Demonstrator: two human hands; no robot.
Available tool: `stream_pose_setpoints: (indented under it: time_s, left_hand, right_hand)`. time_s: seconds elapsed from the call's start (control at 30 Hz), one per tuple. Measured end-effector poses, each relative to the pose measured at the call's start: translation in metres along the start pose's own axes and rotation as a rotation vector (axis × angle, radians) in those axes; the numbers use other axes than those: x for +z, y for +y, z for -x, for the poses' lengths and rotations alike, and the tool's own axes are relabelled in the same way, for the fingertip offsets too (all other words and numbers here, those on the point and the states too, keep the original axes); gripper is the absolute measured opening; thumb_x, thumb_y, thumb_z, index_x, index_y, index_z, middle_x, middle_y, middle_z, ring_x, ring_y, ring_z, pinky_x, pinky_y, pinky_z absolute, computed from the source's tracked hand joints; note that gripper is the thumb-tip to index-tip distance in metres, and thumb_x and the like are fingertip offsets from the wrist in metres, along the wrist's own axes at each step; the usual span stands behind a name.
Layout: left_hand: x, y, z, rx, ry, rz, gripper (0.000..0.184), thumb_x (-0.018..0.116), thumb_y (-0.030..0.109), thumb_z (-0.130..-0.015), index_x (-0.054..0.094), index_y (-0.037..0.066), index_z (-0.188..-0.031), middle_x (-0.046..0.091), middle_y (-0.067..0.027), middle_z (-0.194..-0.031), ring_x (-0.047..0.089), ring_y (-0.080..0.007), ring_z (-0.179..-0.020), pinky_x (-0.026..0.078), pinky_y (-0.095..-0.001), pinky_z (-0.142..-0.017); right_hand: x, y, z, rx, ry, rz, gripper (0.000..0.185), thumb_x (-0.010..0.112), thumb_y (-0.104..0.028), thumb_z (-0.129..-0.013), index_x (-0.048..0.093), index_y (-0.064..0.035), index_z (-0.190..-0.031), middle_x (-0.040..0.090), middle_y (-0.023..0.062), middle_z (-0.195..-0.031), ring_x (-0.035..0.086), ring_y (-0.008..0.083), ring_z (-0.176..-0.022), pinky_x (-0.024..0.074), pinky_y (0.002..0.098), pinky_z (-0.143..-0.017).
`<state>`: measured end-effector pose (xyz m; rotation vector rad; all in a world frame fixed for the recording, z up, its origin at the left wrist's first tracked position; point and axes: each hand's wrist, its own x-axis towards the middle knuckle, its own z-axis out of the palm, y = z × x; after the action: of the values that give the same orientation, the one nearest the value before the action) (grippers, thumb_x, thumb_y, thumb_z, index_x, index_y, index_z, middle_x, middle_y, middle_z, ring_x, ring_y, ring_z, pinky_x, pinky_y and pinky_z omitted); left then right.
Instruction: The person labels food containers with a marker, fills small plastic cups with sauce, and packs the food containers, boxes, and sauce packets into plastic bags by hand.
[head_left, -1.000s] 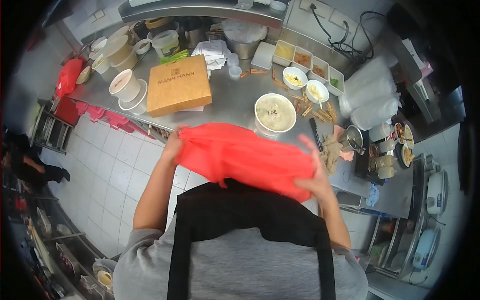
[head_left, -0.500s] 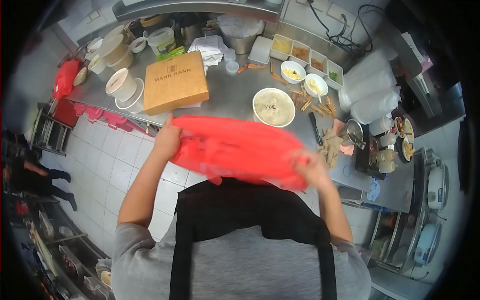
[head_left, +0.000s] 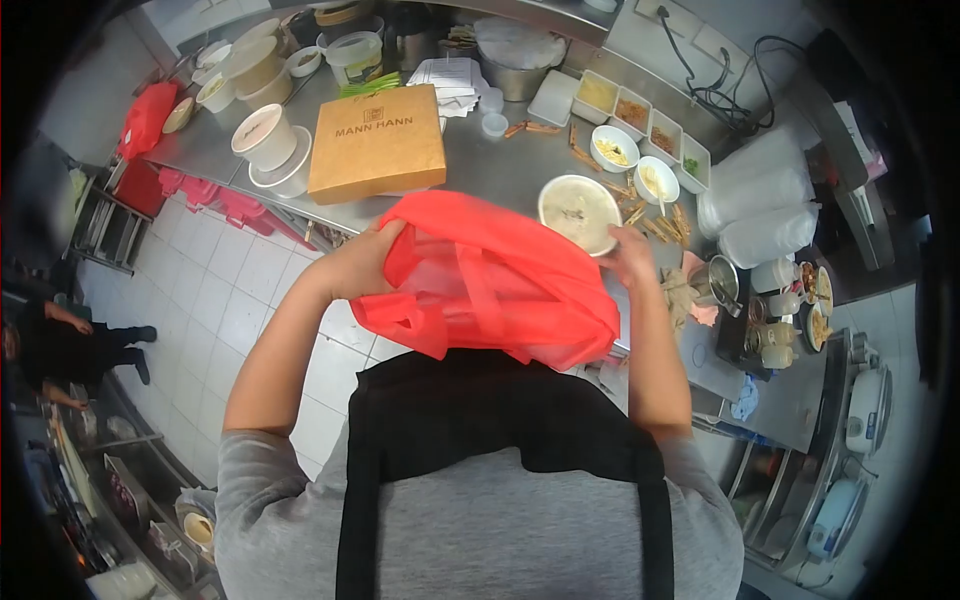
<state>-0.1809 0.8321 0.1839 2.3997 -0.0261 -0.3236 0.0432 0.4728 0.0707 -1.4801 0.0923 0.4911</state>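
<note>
A red cloth-like bag [head_left: 500, 285] with a handle strap hangs spread out between my body and the steel counter. My left hand [head_left: 372, 262] is closed on the bag's left side, partly hidden by the fabric. At the lid of a round white container [head_left: 578, 214], my right hand [head_left: 628, 256] touches the right edge, its fingers closed round the rim. The bag's upper right side lies close against this container. A brown box [head_left: 376, 143] marked MANN HANN sits on the counter to the left.
White tubs [head_left: 266, 140] stand left of the box. Small bowls [head_left: 613, 149], topping trays [head_left: 630, 112] and wooden clips are at the counter's back right. A steel pot [head_left: 716, 281] and bottles stand further right. Another person [head_left: 75, 340] is at the far left.
The red bag has opened out and shows its inside. My right hand has gone from the bag to the round container. The other person at the left has moved further into view.
</note>
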Motion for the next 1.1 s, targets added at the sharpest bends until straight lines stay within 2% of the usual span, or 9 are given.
stream_pose_setpoints:
  time_s: [0.13,0.2,0.33,0.4,0.47,0.57,0.6,0.8,1.1]
  left_hand:
    - [-0.002,0.004,-0.012,0.064,-0.06,0.14,0.103,0.081,0.019,-0.057,0.021,0.004,-0.14,0.037,-0.0214,-0.137,0.04,-0.034,-0.126,0.036,-0.0357,-0.102]
    - [0.003,0.006,-0.026,0.145,-0.046,0.219,0.104,0.081,0.021,-0.059,0.02,0.005,-0.141,0.038,-0.0204,-0.137,0.041,-0.0314,-0.126,0.036,-0.0349,-0.102]
    - [0.012,0.032,-0.062,0.074,-0.106,0.309,0.107,0.081,0.022,-0.06,0.016,0.005,-0.143,0.042,-0.0189,-0.135,0.044,-0.0277,-0.124,0.037,-0.0337,-0.101]
    - [0.019,0.051,-0.075,-0.012,-0.106,0.191,0.108,0.081,0.022,-0.06,0.015,0.005,-0.143,0.043,-0.0189,-0.134,0.045,-0.0276,-0.122,0.037,-0.0336,-0.101]
    - [0.041,0.056,-0.088,0.134,-0.157,0.346,0.114,0.082,0.026,-0.058,0.011,0.004,-0.144,0.042,-0.0205,-0.135,0.045,-0.0289,-0.123,0.037,-0.0335,-0.101]
    - [0.078,0.053,-0.092,0.125,-0.238,0.343,0.12,0.084,0.031,-0.056,0.008,0.001,-0.143,0.04,-0.0218,-0.137,0.04,-0.0284,-0.127,0.032,-0.0323,-0.105]
    - [0.088,0.05,-0.093,0.359,-0.178,0.542,0.122,0.085,0.033,-0.056,0.006,-0.003,-0.143,0.037,-0.0219,-0.139,0.038,-0.0277,-0.129,0.029,-0.0318,-0.107]
    - [0.04,0.03,-0.046,-0.067,-0.214,0.621,0.126,0.083,0.031,-0.061,-0.005,-0.007,-0.142,0.034,-0.0215,-0.141,0.038,-0.027,-0.129,0.031,-0.031,-0.105]
    - [0.056,0.005,-0.062,-0.007,-0.186,0.568,0.12,0.081,0.028,-0.064,-0.002,-0.003,-0.144,0.035,-0.0219,-0.141,0.04,-0.0249,-0.128,0.033,-0.0312,-0.104]
  right_hand:
    - [-0.054,-0.039,0.042,-0.337,0.352,0.206,0.025,0.061,-0.024,-0.084,0.058,-0.0018,-0.096,0.06,0.008,-0.088,0.06,0.0185,-0.073,0.0535,0.0336,-0.064]
    - [-0.078,-0.092,0.091,-0.414,0.5,0.504,0.019,0.061,-0.022,-0.084,0.061,-0.0042,-0.089,0.055,0.0007,-0.071,0.048,0.01,-0.06,0.0376,0.0246,-0.051]
    - [-0.116,-0.161,0.152,-0.379,0.239,0.436,0.021,0.055,-0.019,-0.086,0.058,0.0007,-0.092,0.062,0.0064,-0.084,0.059,0.0119,-0.075,0.0469,0.0254,-0.064]
    - [-0.097,-0.166,0.157,-0.153,0.125,0.297,0.022,0.054,-0.018,-0.084,0.057,0.001,-0.095,0.062,0.0092,-0.087,0.062,0.0163,-0.077,0.0497,0.0277,-0.069]
    - [-0.074,-0.141,0.146,0.029,-0.084,0.228,0.034,0.056,-0.018,-0.08,0.057,0.0034,-0.107,0.064,0.0157,-0.099,0.065,0.0238,-0.086,0.0529,0.0349,-0.078]
    - [0.011,-0.08,0.132,0.132,-0.203,-0.05,0.021,0.057,-0.017,-0.083,0.058,-0.0013,-0.097,0.062,0.0078,-0.092,0.061,0.0164,-0.087,0.0498,0.0303,-0.077]
    - [0.025,-0.054,0.118,0.12,-0.221,-0.174,0.017,0.058,-0.016,-0.084,0.059,-0.0027,-0.094,0.062,0.0063,-0.09,0.06,0.0143,-0.083,0.0488,0.0291,-0.074]
    - [-0.005,0.036,0.057,-0.294,0.097,0.443,0.012,0.057,-0.013,-0.085,0.054,-0.0077,-0.075,0.053,-0.0022,-0.071,0.045,0.0065,-0.065,0.0373,0.0243,-0.059]
    - [0.028,0.026,0.052,-0.143,0.087,0.063,0.021,0.057,-0.018,-0.088,0.051,-0.0094,-0.069,0.049,-0.003,-0.061,0.046,0.0066,-0.057,0.0367,0.0225,-0.05]
